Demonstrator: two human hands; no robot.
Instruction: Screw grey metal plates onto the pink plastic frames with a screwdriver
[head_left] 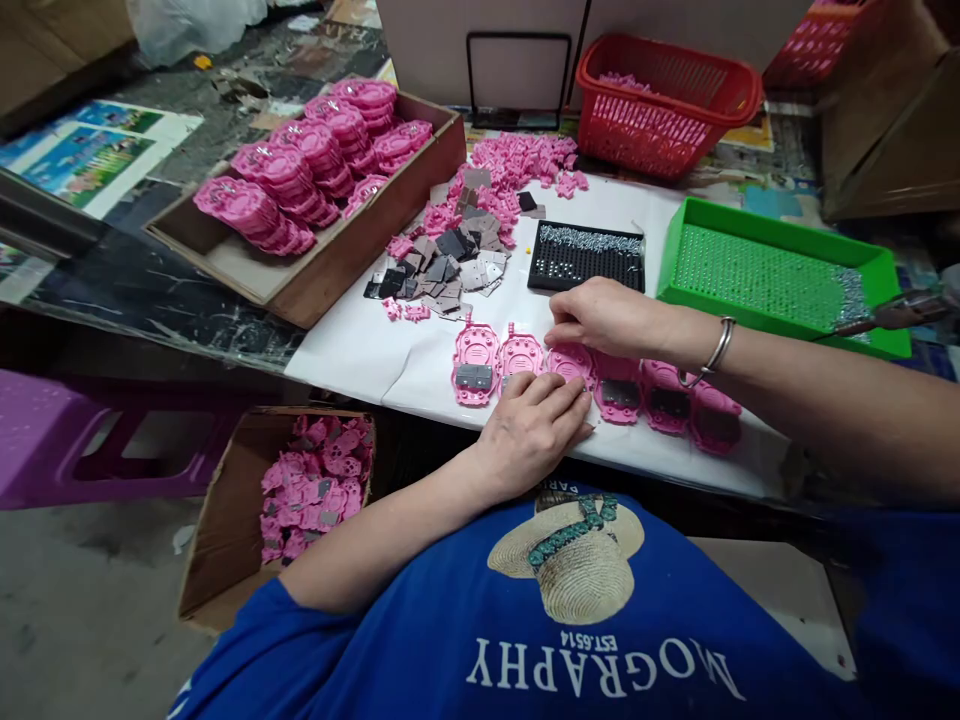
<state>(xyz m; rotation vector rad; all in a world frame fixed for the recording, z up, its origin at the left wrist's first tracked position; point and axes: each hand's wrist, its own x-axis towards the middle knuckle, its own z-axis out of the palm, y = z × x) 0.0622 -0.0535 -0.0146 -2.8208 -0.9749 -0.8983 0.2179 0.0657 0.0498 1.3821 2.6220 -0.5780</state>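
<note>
Several pink plastic casings (475,350) lie in a row on the white sheet, with grey or dark plates in their lower halves. My left hand (534,425) rests over the casings near the middle of the row, fingers spread out flat. Above the same part of the row, my right hand (600,315) is pinched, its fingertips at the top of a casing; what it holds is too small to make out. Just behind it sits a black perforated tray (577,265) with small silver screws. A tangle of loose grey plates (450,265) and small pink parts (517,160) lies behind the row.
A cardboard tray (375,240) of stacked pink casings stands at the left. At the back is a red basket (652,120); a green tray (780,300) with screws and a tool (911,308) are at the right. Below left, a carton (225,550) holds pink parts beside a purple stool (45,430).
</note>
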